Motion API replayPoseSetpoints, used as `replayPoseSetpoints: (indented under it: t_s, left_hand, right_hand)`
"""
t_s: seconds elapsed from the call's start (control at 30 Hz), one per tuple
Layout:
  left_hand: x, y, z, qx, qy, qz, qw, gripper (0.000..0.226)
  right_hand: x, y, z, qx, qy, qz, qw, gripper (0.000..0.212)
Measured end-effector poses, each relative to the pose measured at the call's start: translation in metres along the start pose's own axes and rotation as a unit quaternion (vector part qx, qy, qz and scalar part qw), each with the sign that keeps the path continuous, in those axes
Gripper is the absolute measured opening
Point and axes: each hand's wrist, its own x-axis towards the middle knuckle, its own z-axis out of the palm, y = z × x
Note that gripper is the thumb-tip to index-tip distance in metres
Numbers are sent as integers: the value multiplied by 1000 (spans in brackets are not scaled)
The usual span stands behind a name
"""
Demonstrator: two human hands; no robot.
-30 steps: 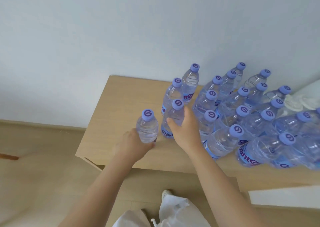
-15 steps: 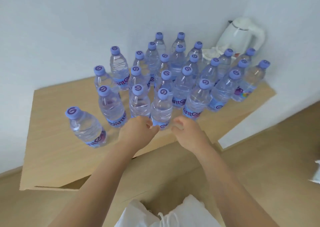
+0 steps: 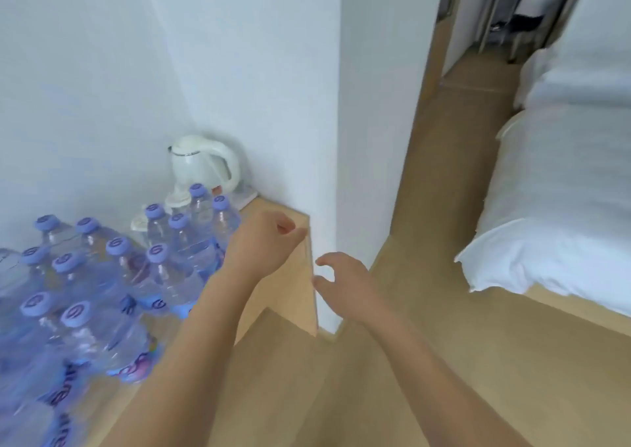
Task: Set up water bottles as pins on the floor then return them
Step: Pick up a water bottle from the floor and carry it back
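Since half a second ago we've swung right, so our clear plastic water bottles with purple caps (image 3: 102, 289) crowd the light wooden desk (image 3: 283, 293) at left. White bed (image 3: 560, 187) sits right, white electric kettle (image 3: 201, 166) behind the bottles. Labels too blurry to read. Left hand (image 3: 263, 245) loosely curled, right hand (image 3: 345, 282) fingers spread, both empty.

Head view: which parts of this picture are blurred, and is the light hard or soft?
Head view: the nearest water bottles at lower left are smeared; the kettle and the left hand look sharper. The bed is somewhat soft. Light is soft and even, with no hard shadows. The wall corner leans, from wide-angle distortion.
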Motion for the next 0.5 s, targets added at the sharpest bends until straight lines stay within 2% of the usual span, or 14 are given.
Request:
replayPoseSetpoints:
  t_s: [0.23, 0.37, 0.5]
  left_hand:
    - [88, 141, 105, -10, -83, 141, 987, 33]
    - [128, 190, 145, -22, -124, 196, 972, 25]
    - [186, 216, 172, -37, -133, 214, 967, 24]
  right_hand:
    - [14, 111, -121, -10, 136, 87, 987, 41]
    - [35, 154, -164, -1, 165, 125, 978, 40]
    - [82, 178, -196, 7, 175, 136, 975, 43]
